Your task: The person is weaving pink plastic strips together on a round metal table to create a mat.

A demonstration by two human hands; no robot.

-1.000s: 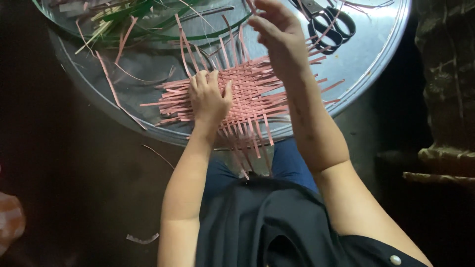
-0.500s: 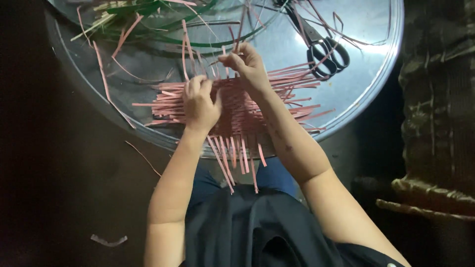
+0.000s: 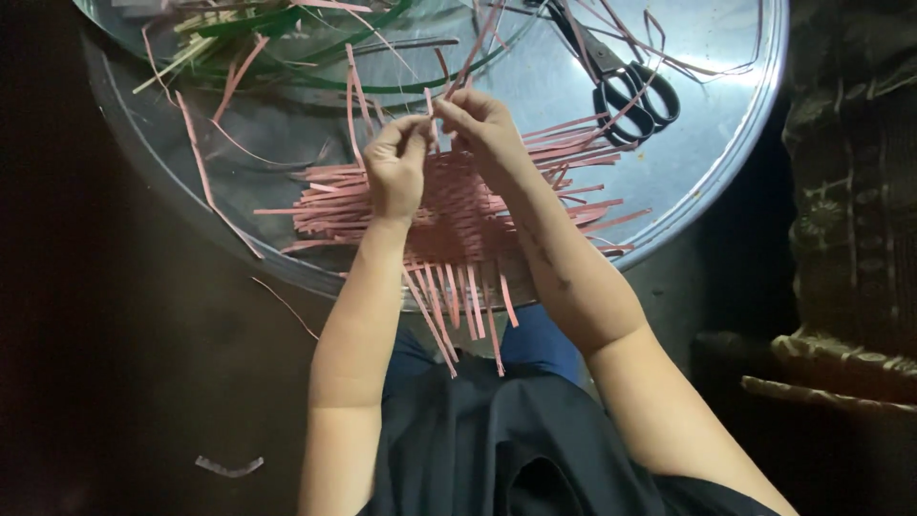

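A half-woven mat of pink strips [image 3: 458, 215] lies on a round metal tray [image 3: 726, 162], its loose ends sticking out on all sides. My left hand [image 3: 396, 172] and my right hand [image 3: 482, 129] meet over the mat's far edge. Both pinch one thin pink strip [image 3: 430, 115] that stands upright between the fingertips. My forearms cross over the mat's near half and hide part of it.
Black-handled scissors [image 3: 626, 81] lie on the tray to the right of my hands. Green and pink loose strips [image 3: 277, 48] are heaped at the tray's far left. A scrap [image 3: 227, 466] lies on the dark floor at lower left. Patterned fabric [image 3: 850, 191] is at the right.
My left hand has lifted off the mat and come up to meet the right hand. The right hand came down from the far side of the tray. Both now pinch a strip.
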